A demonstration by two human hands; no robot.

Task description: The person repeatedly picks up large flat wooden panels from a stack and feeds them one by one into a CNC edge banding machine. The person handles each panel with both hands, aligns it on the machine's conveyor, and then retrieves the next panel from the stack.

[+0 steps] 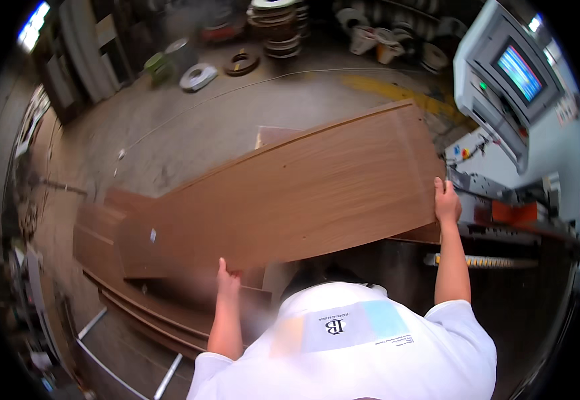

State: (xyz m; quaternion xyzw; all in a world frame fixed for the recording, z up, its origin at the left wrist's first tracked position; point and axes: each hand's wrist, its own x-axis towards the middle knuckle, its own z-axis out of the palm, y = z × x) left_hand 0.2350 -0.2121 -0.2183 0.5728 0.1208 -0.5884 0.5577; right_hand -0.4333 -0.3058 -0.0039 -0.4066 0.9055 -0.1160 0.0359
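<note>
A long brown wood-grain panel (290,187) slants across the middle, held up in both my hands. On its near long edge, toward the left end, my left hand (228,279) is closed with the thumb on top. My right hand (447,202) grips the right end of the panel near its front corner. A small white label (153,235) is stuck on the panel's left part. Under and beyond that left end lies a stack of similar brown panels (170,327), partly hidden by the held panel.
At the upper right stands a machine with a control screen (520,73); its grey body (490,167) is close to my right hand. Pale metal bars (168,377) show beside the panel stack. Rolls of strip material (198,77) and tubs (386,50) lie at the back.
</note>
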